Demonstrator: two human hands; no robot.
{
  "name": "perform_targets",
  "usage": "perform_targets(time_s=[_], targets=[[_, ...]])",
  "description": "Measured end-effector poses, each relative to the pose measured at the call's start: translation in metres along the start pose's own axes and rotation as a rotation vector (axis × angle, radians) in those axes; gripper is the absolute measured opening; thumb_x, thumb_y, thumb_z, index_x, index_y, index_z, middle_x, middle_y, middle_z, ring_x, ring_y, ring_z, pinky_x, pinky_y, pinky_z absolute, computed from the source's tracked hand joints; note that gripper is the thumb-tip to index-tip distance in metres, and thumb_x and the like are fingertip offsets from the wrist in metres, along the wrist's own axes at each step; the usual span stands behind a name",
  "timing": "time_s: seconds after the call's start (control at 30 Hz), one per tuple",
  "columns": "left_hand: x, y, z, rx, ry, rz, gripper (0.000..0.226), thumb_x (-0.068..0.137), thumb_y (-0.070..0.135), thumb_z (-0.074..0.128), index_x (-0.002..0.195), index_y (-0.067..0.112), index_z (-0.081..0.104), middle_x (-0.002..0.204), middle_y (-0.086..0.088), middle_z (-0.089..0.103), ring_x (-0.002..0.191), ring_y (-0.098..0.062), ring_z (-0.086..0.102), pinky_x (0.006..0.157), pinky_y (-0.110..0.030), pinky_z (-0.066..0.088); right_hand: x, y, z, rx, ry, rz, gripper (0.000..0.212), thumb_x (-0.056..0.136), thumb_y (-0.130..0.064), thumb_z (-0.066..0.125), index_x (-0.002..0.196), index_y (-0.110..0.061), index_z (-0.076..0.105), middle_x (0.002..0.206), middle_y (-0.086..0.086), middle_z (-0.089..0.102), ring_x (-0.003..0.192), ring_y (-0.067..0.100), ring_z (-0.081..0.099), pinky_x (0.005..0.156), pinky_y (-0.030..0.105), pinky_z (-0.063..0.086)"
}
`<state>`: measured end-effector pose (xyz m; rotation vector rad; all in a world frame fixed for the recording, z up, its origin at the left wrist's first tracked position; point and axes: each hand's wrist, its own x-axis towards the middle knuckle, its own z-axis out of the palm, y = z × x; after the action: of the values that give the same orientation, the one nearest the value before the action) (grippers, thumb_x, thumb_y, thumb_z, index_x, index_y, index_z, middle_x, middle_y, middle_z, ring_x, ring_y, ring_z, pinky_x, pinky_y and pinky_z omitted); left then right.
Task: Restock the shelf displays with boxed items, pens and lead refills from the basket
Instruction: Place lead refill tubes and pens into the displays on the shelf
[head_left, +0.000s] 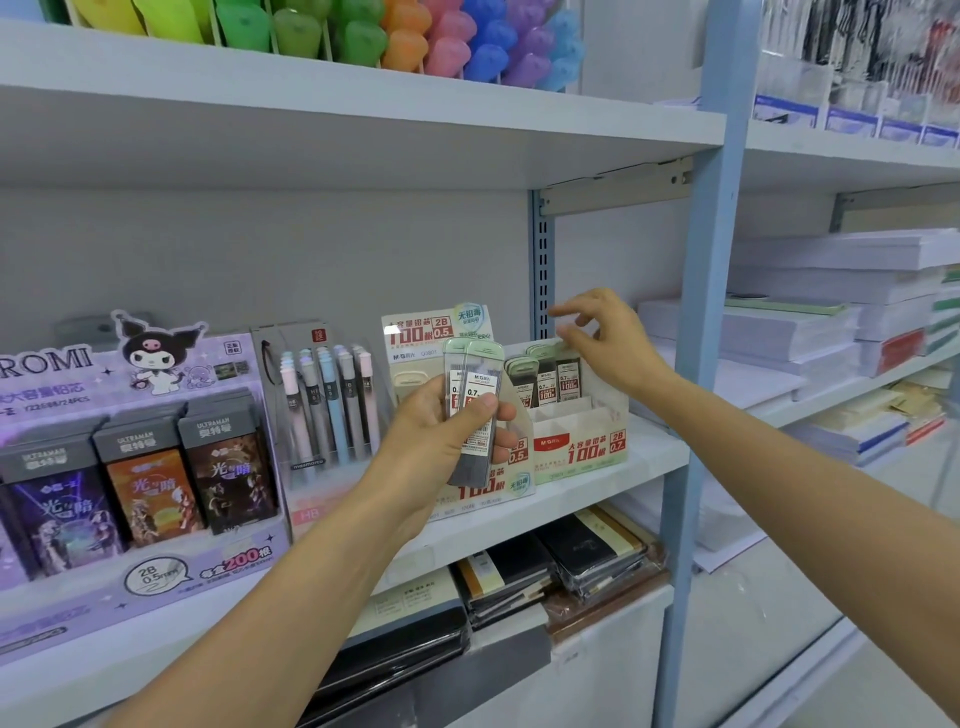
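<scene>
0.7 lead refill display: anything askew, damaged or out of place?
Nothing damaged or spilled. The 0.7 lead refill display holds refill cases only in its back row, and they lean unevenly; its front tiers are empty.

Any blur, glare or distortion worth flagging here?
Head view: wide-angle distortion bows the shelf edge and tilts the blue upright; lead refill packs in the left hand are fairly sharp; top-right hanging stock is smeared; light even, no harsh glare.

A stationery shop: shelves (363, 150) of boxed pen displays (322, 405).
</scene>
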<state>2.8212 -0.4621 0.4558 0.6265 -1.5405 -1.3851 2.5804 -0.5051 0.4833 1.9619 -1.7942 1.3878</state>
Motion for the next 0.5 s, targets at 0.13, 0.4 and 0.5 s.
perform_targets(time_s=[0.13, 0.4, 0.5], targets=[[0.001, 0.000, 0.004, 0.068, -0.015, 0.023, 0.015, 0.095, 0.015, 0.058, 0.109, 0.020, 0.060, 0.089, -0.002, 0.076, 0.070, -0.012, 0.071, 0.059, -0.022, 0.056, -0.022, -0.039, -0.014, 0.504, -0.216, -0.044, 0.029, 0.098, -0.032, 0.052, 0.124, -0.023, 0.061, 0.107, -0.006, 0.069, 0.091, 0.005, 0.064, 0.077, 0.021, 0.053], [0.001, -0.002, 0.028, 0.204, 0.017, 0.091, 0.032, 0.096, 0.025, 0.056, 0.121, 0.016, 0.038, 0.099, -0.002, 0.073, 0.085, -0.013, 0.072, 0.074, -0.029, 0.058, -0.042, -0.055, -0.026, 0.638, -0.517, -0.055, 0.018, 0.096, -0.018, 0.057, 0.110, -0.010, 0.066, 0.096, -0.001, 0.071, 0.087, 0.010, 0.066, 0.078, 0.020, 0.051], [0.000, -0.010, 0.033, 0.512, 0.092, 0.242, 0.038, 0.096, 0.029, 0.054, 0.126, 0.023, 0.032, 0.120, 0.010, 0.054, 0.101, -0.003, 0.059, 0.078, -0.017, 0.052, -0.034, -0.038, -0.044, 0.652, -0.419, 0.006, 0.021, 0.098, -0.023, 0.053, 0.106, -0.007, 0.064, 0.093, 0.001, 0.070, 0.086, 0.013, 0.065, 0.078, 0.024, 0.052]])
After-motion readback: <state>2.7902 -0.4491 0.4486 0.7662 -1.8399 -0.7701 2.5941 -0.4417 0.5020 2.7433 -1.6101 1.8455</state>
